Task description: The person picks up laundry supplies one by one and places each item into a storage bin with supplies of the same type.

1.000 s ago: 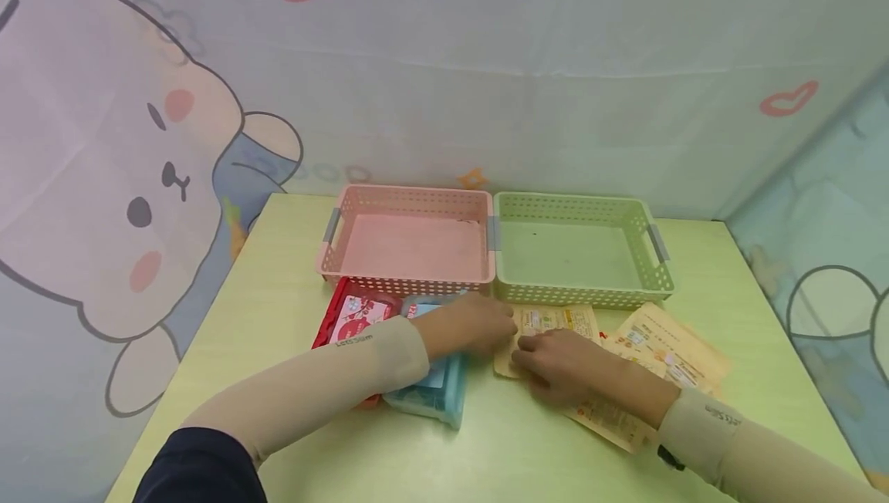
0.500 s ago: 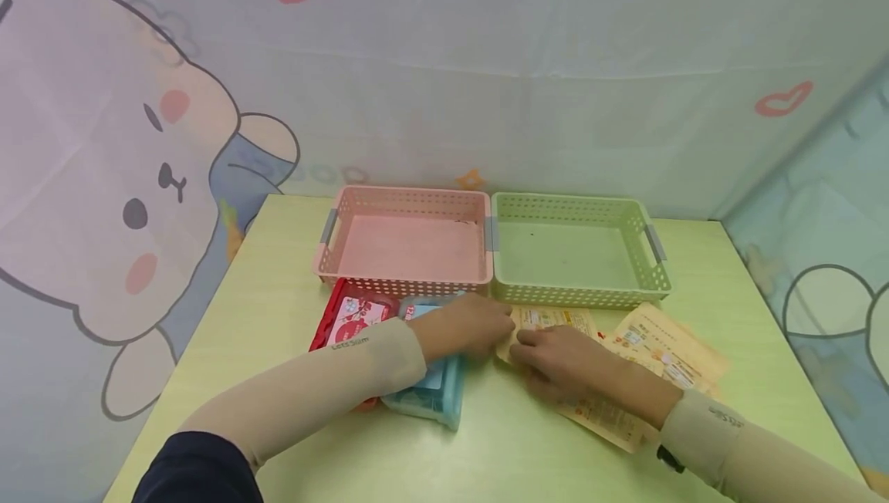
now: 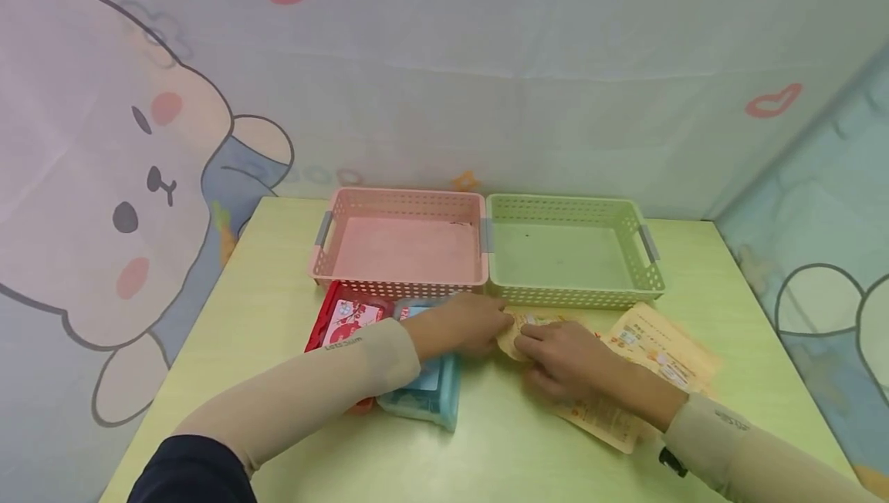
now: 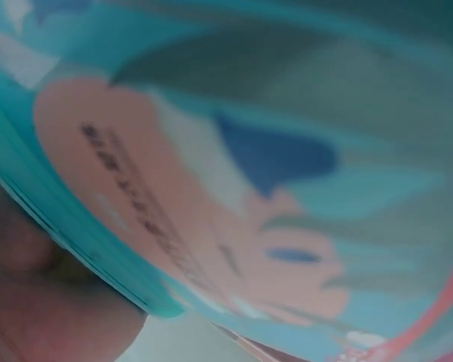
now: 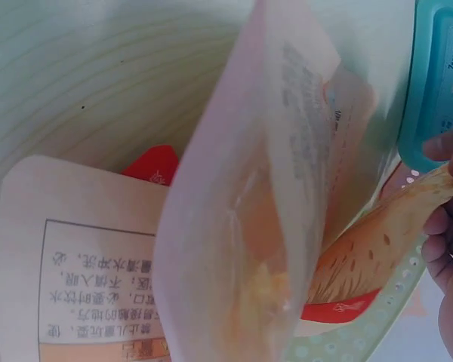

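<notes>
Here, the left hand (image 3: 479, 325) and right hand (image 3: 569, 355) pinch a yellow packet (image 3: 511, 341) between their fingers, near the green basket (image 3: 576, 296).

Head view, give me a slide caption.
Left hand and right hand at a yellow packet, pink basket and green basket behind.

Soft even light, left wrist view blurred

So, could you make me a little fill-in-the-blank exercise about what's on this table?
1. In the head view, the pink basket stands to the ____ of the green basket.
2. The hand with yellow packets under its wrist is the person's ____ one.
3. The pink-labelled box beside the teal box has a ____ edge.

Missing words: left; right; red.
</notes>
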`<state>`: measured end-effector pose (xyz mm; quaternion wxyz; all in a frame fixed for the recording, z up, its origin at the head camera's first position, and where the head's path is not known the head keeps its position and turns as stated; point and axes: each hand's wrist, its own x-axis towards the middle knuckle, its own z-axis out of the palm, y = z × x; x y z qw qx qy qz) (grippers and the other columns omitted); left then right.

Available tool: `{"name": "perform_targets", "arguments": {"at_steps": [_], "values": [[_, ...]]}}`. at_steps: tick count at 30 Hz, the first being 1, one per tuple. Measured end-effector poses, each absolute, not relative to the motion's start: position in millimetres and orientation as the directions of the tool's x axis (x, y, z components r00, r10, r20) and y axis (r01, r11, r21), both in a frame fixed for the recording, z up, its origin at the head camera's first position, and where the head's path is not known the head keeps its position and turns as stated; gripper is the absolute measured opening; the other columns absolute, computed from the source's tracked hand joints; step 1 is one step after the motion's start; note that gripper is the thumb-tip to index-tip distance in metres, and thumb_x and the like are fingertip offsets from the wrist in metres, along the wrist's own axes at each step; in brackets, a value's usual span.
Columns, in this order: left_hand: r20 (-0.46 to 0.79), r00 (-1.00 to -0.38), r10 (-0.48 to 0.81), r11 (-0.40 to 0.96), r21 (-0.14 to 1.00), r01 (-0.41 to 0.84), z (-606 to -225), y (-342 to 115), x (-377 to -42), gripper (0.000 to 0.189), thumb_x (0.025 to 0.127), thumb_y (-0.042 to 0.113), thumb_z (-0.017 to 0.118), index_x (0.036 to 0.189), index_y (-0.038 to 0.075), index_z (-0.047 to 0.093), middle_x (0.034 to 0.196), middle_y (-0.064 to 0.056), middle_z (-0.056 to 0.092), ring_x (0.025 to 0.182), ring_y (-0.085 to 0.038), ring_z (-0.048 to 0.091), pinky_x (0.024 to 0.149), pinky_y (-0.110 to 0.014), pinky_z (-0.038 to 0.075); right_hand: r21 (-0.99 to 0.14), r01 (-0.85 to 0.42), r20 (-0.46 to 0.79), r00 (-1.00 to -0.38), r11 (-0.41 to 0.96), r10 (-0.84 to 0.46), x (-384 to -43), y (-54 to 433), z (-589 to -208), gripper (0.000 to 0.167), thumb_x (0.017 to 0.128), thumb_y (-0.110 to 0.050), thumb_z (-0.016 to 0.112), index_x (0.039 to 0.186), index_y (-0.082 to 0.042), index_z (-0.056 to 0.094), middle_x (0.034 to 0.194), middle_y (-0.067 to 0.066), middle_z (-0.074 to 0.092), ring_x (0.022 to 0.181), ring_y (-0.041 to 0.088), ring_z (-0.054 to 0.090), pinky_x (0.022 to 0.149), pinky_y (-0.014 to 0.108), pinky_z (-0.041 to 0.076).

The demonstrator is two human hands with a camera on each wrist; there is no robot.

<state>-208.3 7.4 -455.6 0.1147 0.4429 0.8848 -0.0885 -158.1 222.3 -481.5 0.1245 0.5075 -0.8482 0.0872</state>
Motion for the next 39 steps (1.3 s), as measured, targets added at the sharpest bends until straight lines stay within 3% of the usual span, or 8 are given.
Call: {"name": "perform_targets", "arguments": {"at_steps": [4, 9, 12, 16, 18, 27, 39], "values": [[-0.248, -0.592, 0.767, 0.603, -0.038, 0.797, -456.0, 3.5, -211.1, 0.027, 0.108, 0.034, 0.059, 0.126, 0.021, 0.071, 0.127, -0.002, 0.067, 0.111, -0.021, 0.067, 0.093, -0.038, 0.057, -0.032, -0.874, 0.347, -0.464, 0.485, -0.815, -157.0, 222.5, -473.6, 0.027, 0.075, -0.014, 0.068, 0.081, -0.019, 0.043, 0.076, -0.011, 0.035, 0.06, 0.004, 0.026, 0.053, 0.021, 0.025], [-0.227, -0.565, 0.793, 0.567, -0.063, 0.821, -455.1, 1.0, -211.4, 0.021, 0.108, 0.033, 0.058, 0.121, 0.024, 0.071, 0.112, 0.001, 0.069, 0.096, -0.017, 0.067, 0.079, -0.036, 0.058, -0.03, -0.882, 0.408, -0.439, 0.469, -0.8, -159.6, 225.0, -470.9, 0.024, 0.076, -0.012, 0.064, 0.081, -0.018, 0.042, 0.074, -0.01, 0.032, 0.06, 0.002, 0.022, 0.052, 0.019, 0.02], [-0.228, -0.553, 0.801, 0.553, -0.071, 0.83, -455.9, 0.2, -211.4, 0.026, 0.109, 0.035, 0.056, 0.13, 0.028, 0.07, 0.114, 0.002, 0.069, 0.096, -0.017, 0.067, 0.079, -0.037, 0.058, -0.023, -0.882, 0.419, -0.436, 0.471, -0.796, -161.3, 225.5, -469.8, 0.023, 0.077, -0.012, 0.064, 0.082, -0.017, 0.042, 0.074, -0.01, 0.032, 0.06, 0.003, 0.023, 0.053, 0.02, 0.022], [-0.243, -0.548, 0.8, 0.546, -0.082, 0.834, -456.3, 0.4, -211.9, 0.037, 0.112, 0.036, 0.052, 0.147, 0.036, 0.063, 0.121, 0.003, 0.07, 0.102, -0.016, 0.067, 0.083, -0.036, 0.058, -0.037, -0.863, 0.41, -0.473, 0.503, -0.78, -161.6, 226.8, -464.7, 0.022, 0.078, -0.013, 0.066, 0.084, -0.017, 0.045, 0.076, -0.01, 0.035, 0.061, 0.003, 0.026, 0.053, 0.02, 0.025], [-0.242, -0.553, 0.797, 0.555, -0.067, 0.829, -456.3, 0.8, -212.5, 0.038, 0.112, 0.035, 0.052, 0.149, 0.037, 0.062, 0.121, 0.003, 0.07, 0.103, -0.015, 0.067, 0.085, -0.035, 0.058, -0.054, -0.852, 0.402, -0.496, 0.52, -0.77, -161.9, 227.9, -461.4, 0.023, 0.079, -0.012, 0.066, 0.084, -0.017, 0.045, 0.076, -0.01, 0.035, 0.06, 0.003, 0.027, 0.052, 0.02, 0.025], [-0.22, -0.559, 0.799, 0.584, 0.066, 0.809, -448.7, 1.5, -213.3, 0.034, 0.113, 0.028, 0.052, 0.144, 0.028, 0.068, 0.124, 0.003, 0.071, 0.113, -0.014, 0.066, 0.095, -0.034, 0.056, -0.101, -0.829, 0.402, -0.539, 0.549, -0.74, -165.3, 236.8, -449.0, 0.021, 0.081, -0.012, 0.065, 0.084, -0.019, 0.045, 0.078, -0.012, 0.038, 0.06, 0.002, 0.03, 0.053, 0.02, 0.029], [-0.125, -0.533, 0.837, 0.537, -0.004, 0.844, -445.7, 1.8, -215.4, 0.03, 0.114, 0.036, 0.048, 0.123, 0.023, 0.074, 0.099, 0.005, 0.072, 0.091, -0.013, 0.068, 0.076, -0.034, 0.06, 0.014, -0.848, 0.463, -0.464, 0.53, -0.755, -172.3, 248.3, -436.8, 0.009, 0.084, -0.017, 0.054, 0.08, -0.019, 0.046, 0.075, -0.01, 0.039, 0.06, 0.005, 0.031, 0.055, 0.024, 0.03]]}}
